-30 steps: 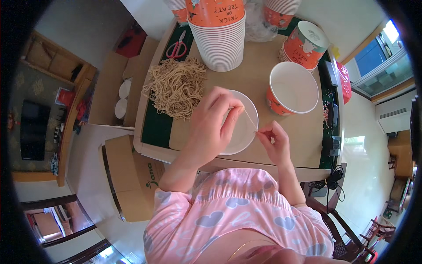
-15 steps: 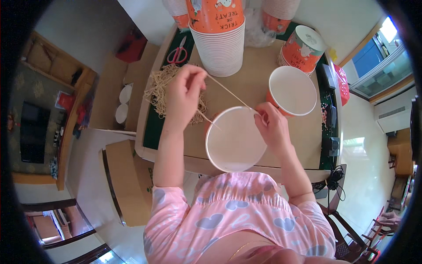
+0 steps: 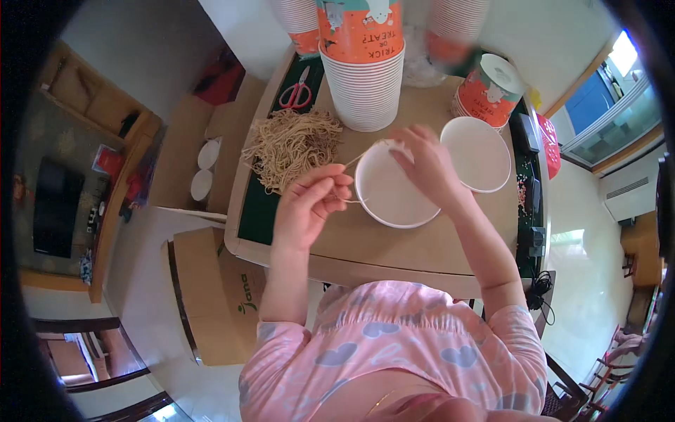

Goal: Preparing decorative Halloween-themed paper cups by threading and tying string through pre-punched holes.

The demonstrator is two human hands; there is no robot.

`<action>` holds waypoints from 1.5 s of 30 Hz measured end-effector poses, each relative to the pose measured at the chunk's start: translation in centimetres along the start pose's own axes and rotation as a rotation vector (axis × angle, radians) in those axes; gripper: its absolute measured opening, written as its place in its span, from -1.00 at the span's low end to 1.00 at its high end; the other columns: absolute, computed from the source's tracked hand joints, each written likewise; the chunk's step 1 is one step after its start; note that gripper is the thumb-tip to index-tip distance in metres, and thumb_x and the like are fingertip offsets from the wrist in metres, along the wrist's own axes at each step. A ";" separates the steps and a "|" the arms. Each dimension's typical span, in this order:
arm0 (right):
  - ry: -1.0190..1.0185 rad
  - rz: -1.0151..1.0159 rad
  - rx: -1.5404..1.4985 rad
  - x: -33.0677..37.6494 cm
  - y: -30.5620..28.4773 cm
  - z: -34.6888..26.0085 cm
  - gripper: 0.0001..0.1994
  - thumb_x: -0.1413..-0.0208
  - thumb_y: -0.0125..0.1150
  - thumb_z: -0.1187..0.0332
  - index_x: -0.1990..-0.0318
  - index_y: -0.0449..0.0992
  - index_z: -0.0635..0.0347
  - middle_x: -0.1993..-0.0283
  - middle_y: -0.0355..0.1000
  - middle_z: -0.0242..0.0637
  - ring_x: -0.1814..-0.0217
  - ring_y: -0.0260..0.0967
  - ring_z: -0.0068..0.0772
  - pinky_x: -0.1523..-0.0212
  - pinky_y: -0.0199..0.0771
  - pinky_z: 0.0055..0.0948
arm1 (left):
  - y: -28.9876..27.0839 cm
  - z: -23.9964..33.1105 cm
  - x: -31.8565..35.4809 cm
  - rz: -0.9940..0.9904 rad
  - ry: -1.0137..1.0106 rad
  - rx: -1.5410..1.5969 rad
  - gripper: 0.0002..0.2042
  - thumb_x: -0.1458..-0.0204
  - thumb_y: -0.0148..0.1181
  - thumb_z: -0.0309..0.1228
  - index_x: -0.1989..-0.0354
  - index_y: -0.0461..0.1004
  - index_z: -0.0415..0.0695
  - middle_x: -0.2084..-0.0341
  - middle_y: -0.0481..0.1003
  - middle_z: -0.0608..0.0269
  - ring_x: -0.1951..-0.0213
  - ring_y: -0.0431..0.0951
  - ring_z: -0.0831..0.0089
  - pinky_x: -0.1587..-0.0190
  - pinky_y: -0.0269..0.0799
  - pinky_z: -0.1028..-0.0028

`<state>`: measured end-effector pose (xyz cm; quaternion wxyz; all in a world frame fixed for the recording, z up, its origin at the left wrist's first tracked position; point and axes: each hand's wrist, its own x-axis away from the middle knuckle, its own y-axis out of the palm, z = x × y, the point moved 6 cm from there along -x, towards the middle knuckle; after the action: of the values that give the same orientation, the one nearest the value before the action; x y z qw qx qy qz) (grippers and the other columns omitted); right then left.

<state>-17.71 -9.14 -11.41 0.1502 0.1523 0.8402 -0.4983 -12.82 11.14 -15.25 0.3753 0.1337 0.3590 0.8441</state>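
Between my hands is a white-lined paper bucket (image 3: 399,200), its open mouth facing up. My left hand (image 3: 309,200) is closed at the bucket's left rim, pinching a thin beige cord (image 3: 360,156) between thumb and fingers. One length of that cord goes to the rim's left side. Another length stretches toward the fingertips of my right hand (image 3: 427,165), which is over the bucket's far right rim and somewhat smeared by motion. Left of the bucket lies a tangled heap of beige cord pieces (image 3: 292,144). A second open bucket (image 3: 478,156) stands to the right.
A tall stack of orange and white buckets (image 3: 362,77) rises behind. Red-handled scissors (image 3: 297,94) lie beyond the heap. At the back right are upside-down orange buckets (image 3: 490,91). Dark boxy devices (image 3: 536,240) line the table's right edge; a cardboard box (image 3: 214,295) is on the floor.
My left hand has come down toward the bucket's left rim, and my right hand has moved up over its far side. The bucket sits farther from me; the cord between my hands is shorter.
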 end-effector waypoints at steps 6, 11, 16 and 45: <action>0.159 -0.532 -0.671 9.1 1.9 -5.2 -0.87 -0.10 0.18 0.48 0.20 0.45 0.29 0.48 0.44 -0.33 0.44 0.39 -0.61 0.38 0.41 -0.55 | 1.7 -2.6 1.2 0.001 0.017 0.035 -0.70 -0.17 0.02 -0.52 -0.07 0.40 -0.34 0.12 0.52 -0.07 0.12 0.59 0.21 0.04 0.56 0.33; 0.450 -0.392 -1.017 14.7 1.8 -1.7 -0.98 -0.14 0.09 0.56 0.31 0.40 0.32 0.44 0.46 -0.37 0.33 0.47 -0.58 0.29 0.47 -0.57 | 0.8 -5.4 3.1 0.014 -0.112 -0.049 -0.70 -0.16 0.03 -0.50 -0.06 0.41 -0.33 0.11 0.53 -0.06 0.12 0.59 0.21 -0.02 0.52 0.26; 0.396 0.030 -0.852 12.5 1.6 -0.2 -0.96 -0.07 0.15 0.57 0.33 0.43 0.28 0.36 0.49 -0.28 0.37 0.41 -0.61 0.36 0.45 -0.57 | 2.0 -6.6 2.7 0.079 -0.007 -0.241 -0.74 -0.20 0.01 -0.53 -0.03 0.44 -0.30 0.12 0.53 0.06 0.12 0.58 0.31 -0.04 0.48 0.34; 0.549 0.175 -1.895 17.5 1.3 3.0 -0.96 -0.07 0.20 0.61 0.34 0.47 0.32 0.37 0.43 -0.17 0.46 0.44 -0.46 0.51 0.48 -0.57 | 3.0 -6.2 4.5 0.035 -0.018 -0.960 -0.80 -0.07 0.07 -0.72 0.19 0.57 -0.29 0.33 0.57 0.16 0.29 0.61 0.47 0.19 0.52 0.56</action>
<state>-32.80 -9.28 -20.92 0.0465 0.1409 0.8830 0.4452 -20.59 9.92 -17.68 0.3834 -0.0415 -0.0769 0.9194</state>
